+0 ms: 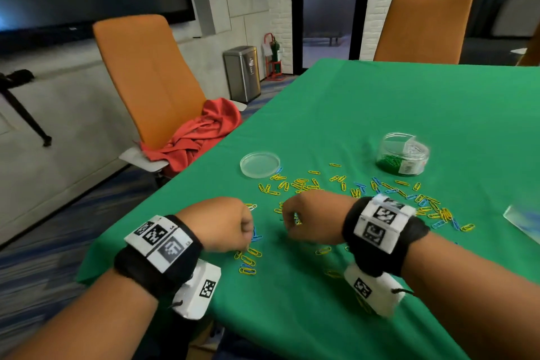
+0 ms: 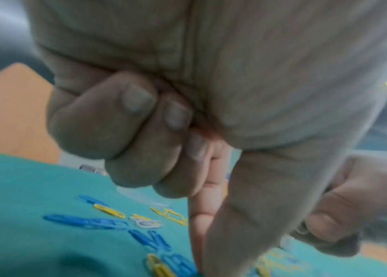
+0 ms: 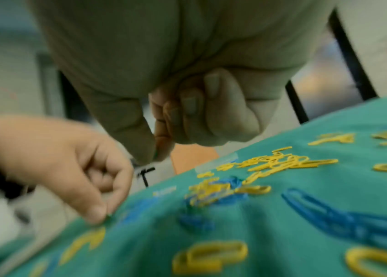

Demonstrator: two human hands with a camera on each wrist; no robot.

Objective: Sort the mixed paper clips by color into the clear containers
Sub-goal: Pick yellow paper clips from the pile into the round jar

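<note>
No text, label or number can be read anywhere.

Yellow and blue paper clips [image 1: 306, 184] lie scattered flat across the green tablecloth between a shallow, empty clear dish [image 1: 259, 164] and an upright clear tub [image 1: 402, 154] holding green clips.

The surface [image 1: 380, 102] wears a plain green cloth. Yellow clips [image 1: 304, 184] and blue clips [image 1: 361, 185] lie mixed beyond both grips; one white clip [image 1: 252, 207] sits just past the left grip [image 1: 225, 225]. Green clips [image 1: 390, 162] fill the clear jar [image 1: 403, 152]. Both wristbands [image 1: 380, 240] are black with white, black-patterned tags. Orange chairs [image 1: 146, 73]; a red cloth [image 1: 198, 131].
</note>
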